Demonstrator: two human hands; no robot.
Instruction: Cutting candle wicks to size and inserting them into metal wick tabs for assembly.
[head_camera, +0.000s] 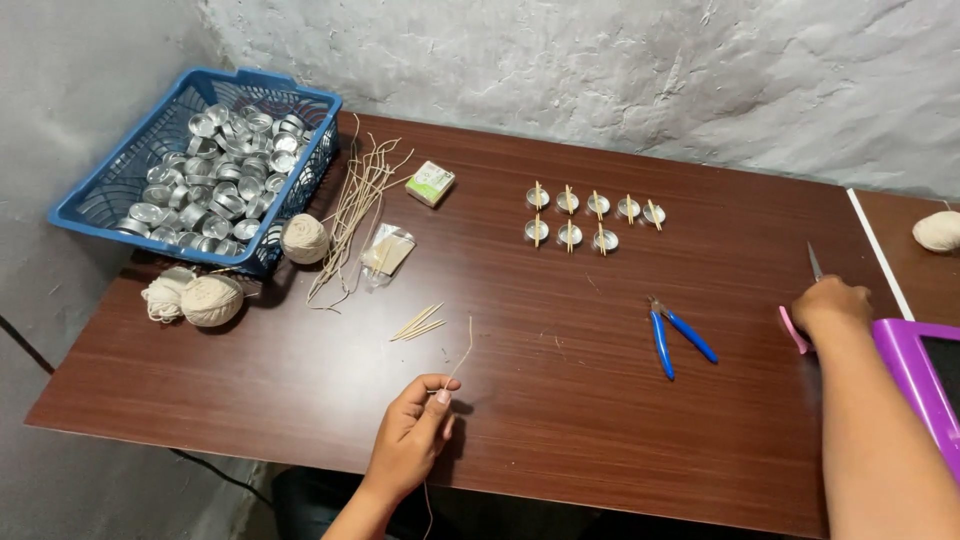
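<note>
My left hand (415, 430) pinches a thin waxed wick string (463, 355) near the table's front edge; the string rises from my fingers and trails below my wrist. My right hand (830, 305) rests at the right side, closed on pink-handled scissors (812, 268) whose blade points away from me. Blue-handled pliers (675, 335) lie on the table to the left of that hand. Several small metal cups (590, 220) with sticks across their tops stand in two rows farther back.
A blue basket (95, 205) full of metal cups sits at the back left. Balls of twine (212, 300) (304, 238), a bundle of wicks (355, 205), a small plastic bag (385, 250), loose sticks (418, 323) and a small box (430, 183) lie nearby. A purple device (915, 375) sits at right.
</note>
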